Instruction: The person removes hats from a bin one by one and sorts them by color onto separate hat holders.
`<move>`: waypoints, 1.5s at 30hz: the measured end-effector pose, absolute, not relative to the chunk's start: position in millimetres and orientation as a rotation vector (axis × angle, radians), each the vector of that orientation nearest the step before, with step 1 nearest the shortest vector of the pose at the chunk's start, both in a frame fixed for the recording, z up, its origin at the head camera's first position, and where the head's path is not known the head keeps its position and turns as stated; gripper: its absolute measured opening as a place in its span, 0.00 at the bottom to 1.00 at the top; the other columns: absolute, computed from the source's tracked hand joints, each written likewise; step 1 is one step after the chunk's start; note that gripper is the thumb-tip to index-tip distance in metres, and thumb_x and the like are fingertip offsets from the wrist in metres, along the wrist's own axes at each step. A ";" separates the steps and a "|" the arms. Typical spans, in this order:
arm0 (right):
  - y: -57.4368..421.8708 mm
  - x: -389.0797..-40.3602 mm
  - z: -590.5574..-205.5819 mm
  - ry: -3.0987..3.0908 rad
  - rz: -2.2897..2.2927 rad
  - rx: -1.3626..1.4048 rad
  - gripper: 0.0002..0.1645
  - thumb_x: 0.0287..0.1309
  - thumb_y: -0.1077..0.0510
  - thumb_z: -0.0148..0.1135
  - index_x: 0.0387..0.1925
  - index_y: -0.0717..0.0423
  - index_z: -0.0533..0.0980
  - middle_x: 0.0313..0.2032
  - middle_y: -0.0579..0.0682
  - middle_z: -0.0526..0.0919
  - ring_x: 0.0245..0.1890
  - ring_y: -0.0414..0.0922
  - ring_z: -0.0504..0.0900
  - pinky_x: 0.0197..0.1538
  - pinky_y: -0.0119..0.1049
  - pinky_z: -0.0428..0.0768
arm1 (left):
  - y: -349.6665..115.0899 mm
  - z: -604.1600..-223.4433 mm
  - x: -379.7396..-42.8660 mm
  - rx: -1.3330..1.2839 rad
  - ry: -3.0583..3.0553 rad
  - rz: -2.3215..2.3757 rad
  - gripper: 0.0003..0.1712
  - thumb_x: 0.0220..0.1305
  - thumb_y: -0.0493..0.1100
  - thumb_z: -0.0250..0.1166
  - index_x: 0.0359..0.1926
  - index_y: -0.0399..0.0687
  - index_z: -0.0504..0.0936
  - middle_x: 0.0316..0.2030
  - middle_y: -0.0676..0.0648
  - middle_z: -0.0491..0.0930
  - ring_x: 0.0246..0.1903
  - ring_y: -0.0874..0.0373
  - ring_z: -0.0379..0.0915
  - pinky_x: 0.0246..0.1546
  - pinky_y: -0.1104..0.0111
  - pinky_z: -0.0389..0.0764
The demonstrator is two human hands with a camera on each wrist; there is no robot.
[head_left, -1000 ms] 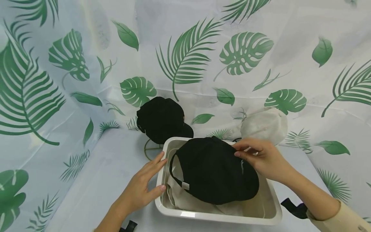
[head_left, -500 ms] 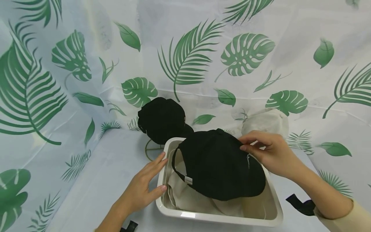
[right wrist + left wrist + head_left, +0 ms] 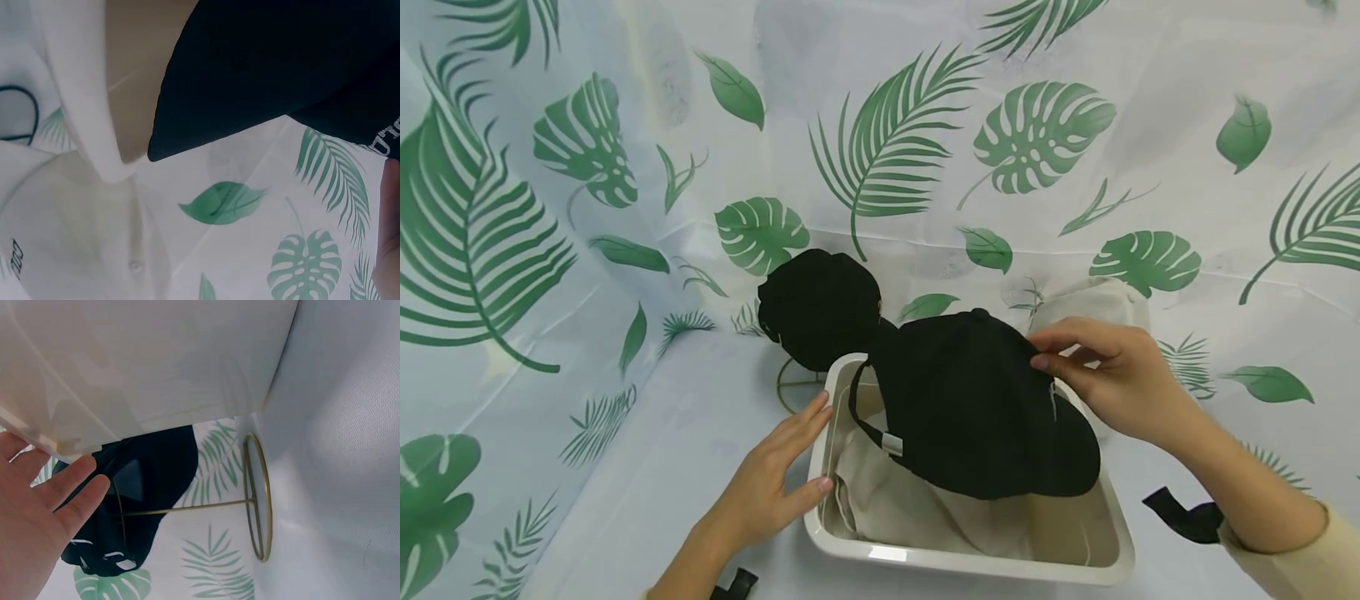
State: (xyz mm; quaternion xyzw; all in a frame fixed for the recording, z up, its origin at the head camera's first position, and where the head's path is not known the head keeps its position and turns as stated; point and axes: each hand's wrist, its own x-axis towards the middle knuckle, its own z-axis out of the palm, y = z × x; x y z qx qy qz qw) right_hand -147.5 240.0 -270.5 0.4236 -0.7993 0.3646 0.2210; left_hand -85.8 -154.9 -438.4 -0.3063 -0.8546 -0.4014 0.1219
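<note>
My right hand (image 3: pixel 1112 375) pinches a black baseball cap (image 3: pixel 962 408) near the top of its crown. The cap is tilted over a cream plastic basin (image 3: pixel 962 565), its brim pointing right and its back strap with a metal buckle facing left. White lettering on its front shows partly in the right wrist view. My left hand (image 3: pixel 767 471) rests with extended fingers against the left rim of the basin. Beige fabric (image 3: pixel 917 500) lies inside the basin, partly hidden by the cap.
A second black cap (image 3: pixel 820 308) sits on a gold wire stand (image 3: pixel 259 500) behind the basin's left corner. At the back right is a beige cap (image 3: pixel 69 231), partly hidden by my right hand. A black strap (image 3: pixel 1183 517) lies near my right forearm. Leaf-printed cloth backs the table.
My right hand has lifted the black cap up and slightly right, uncovering more of the beige fabric in the basin. My left hand stays at the rim.
</note>
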 end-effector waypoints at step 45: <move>168.8 -207.2 -231.9 -2.271 1.084 0.804 0.11 0.58 0.74 0.72 0.41 0.63 0.89 0.37 0.54 0.90 0.37 0.28 0.84 0.38 0.21 0.80 | -156.8 -440.3 -85.8 -0.886 -2.520 -1.183 0.42 0.67 0.49 0.67 0.79 0.48 0.65 0.81 0.49 0.56 0.77 0.47 0.59 0.68 0.41 0.69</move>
